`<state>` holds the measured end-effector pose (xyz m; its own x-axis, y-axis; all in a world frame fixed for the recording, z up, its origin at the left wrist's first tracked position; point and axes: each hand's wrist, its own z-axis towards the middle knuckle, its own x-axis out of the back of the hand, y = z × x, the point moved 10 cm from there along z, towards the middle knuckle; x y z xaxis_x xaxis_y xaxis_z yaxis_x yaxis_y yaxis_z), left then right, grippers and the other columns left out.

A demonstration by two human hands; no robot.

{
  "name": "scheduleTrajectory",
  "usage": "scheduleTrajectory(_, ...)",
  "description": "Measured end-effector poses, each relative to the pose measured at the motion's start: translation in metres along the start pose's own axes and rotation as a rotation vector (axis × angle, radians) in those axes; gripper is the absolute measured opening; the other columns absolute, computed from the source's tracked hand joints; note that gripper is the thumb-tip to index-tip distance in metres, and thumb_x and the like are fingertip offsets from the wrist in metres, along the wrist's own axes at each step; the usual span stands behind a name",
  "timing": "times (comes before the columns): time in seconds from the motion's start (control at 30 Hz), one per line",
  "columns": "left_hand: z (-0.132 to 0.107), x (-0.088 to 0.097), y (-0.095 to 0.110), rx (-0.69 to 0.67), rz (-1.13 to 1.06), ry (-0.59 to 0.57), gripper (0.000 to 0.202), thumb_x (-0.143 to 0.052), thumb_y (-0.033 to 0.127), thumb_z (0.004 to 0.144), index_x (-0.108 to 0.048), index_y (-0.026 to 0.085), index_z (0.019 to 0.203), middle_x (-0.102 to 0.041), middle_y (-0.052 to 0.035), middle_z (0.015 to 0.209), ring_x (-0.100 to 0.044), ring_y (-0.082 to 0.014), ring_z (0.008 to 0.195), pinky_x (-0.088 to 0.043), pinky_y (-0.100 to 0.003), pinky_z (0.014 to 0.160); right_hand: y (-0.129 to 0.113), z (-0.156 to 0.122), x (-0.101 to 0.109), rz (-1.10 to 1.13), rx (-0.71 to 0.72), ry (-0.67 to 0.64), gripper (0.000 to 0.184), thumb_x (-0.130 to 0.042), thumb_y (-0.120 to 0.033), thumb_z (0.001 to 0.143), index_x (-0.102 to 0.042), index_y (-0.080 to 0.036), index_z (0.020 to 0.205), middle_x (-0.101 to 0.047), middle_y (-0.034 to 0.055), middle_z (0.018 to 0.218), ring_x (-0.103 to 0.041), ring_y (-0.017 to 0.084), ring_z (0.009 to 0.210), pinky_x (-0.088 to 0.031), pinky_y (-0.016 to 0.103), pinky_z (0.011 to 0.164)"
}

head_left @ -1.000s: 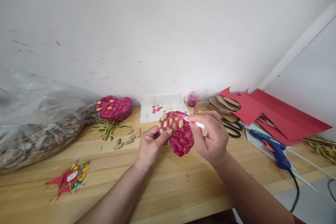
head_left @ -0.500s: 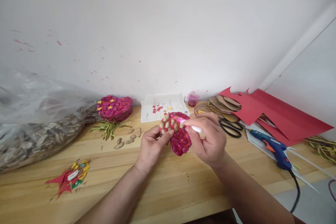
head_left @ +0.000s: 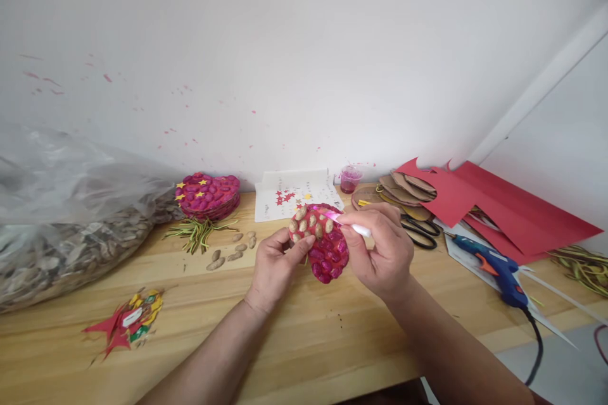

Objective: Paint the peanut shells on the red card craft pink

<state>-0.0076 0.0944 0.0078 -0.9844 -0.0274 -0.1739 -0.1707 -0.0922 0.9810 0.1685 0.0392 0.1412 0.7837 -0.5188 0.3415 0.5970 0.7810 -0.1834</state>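
Between my hands is a red heart-shaped piece (head_left: 327, 256) covered with peanut shells, many painted magenta and several at its upper left still bare tan. My left hand (head_left: 278, 259) pinches its left edge, thumb on the front. In my right hand (head_left: 382, 253) is a white-handled paintbrush (head_left: 360, 230), gripped between thumb and fingers. Its pink-stained end lies over the top of the heart, among the shells. The exact contact of the brush tip is hard to make out. Several loose peanuts (head_left: 235, 256) lie on the table left of my left hand.
A bag of peanuts (head_left: 95, 259), a stack of finished-looking hearts (head_left: 209, 196) and cords (head_left: 199, 234) are at left. Behind are paper stars on a white sheet (head_left: 266, 202) and a paint cup (head_left: 350, 180). At right lie scissors (head_left: 420, 231), red paper (head_left: 513, 209) and a glue gun (head_left: 498, 269).
My right hand and the paintbrush have shifted slightly right and down. The heart has tilted a little, and my left hand keeps its hold.
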Motion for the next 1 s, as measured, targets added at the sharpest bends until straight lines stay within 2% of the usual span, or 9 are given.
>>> scheduleTrajectory(0.37,0.0,0.001,-0.002,0.024,-0.076,0.001,0.032,-0.091,0.044,0.075,-0.079,0.015,0.08,-0.065,-0.0017,0.07,-0.049,-0.0119,0.062,-0.044,-0.025,0.06,0.007,0.0,0.004,0.013,-0.04,0.024,0.018,-0.067,-0.01,0.094,-0.07,-0.023,0.106,-0.078,0.001,0.09,-0.066,0.018,0.085,-0.052,0.039,0.084)
scheduleTrajectory(0.6,0.0,0.0,-0.003,0.009,-0.077,-0.01,0.03,-0.09,0.043,0.077,-0.079,0.015,0.079,-0.063,-0.0009,0.069,-0.047,-0.0116,0.062,-0.042,-0.025,0.06,0.008,0.0,0.004,0.05,-0.054,0.019,0.02,-0.067,-0.009,0.093,-0.07,-0.023,0.106,-0.078,0.0009,0.091,-0.066,0.019,0.086,-0.052,0.038,0.084)
scheduleTrajectory(0.8,0.001,0.0,-0.005,0.022,-0.059,-0.015,0.031,-0.089,0.044,0.078,-0.081,0.015,0.086,-0.07,-0.0036,0.077,-0.054,-0.0142,0.067,-0.048,-0.028,0.066,0.011,-0.001,0.005,0.045,-0.073,0.032,0.019,-0.066,-0.01,0.093,-0.071,-0.023,0.107,-0.077,0.0012,0.091,-0.066,0.019,0.086,-0.052,0.038,0.084)
scheduleTrajectory(1.0,0.001,0.002,-0.005,0.014,-0.067,-0.001,0.03,-0.09,0.043,0.076,-0.079,0.015,0.081,-0.068,-0.0021,0.073,-0.053,-0.0136,0.065,-0.046,-0.026,0.063,0.01,0.0,0.005,0.021,-0.065,0.037,0.019,-0.067,-0.011,0.093,-0.07,-0.024,0.106,-0.078,0.0013,0.091,-0.066,0.02,0.085,-0.052,0.039,0.082)
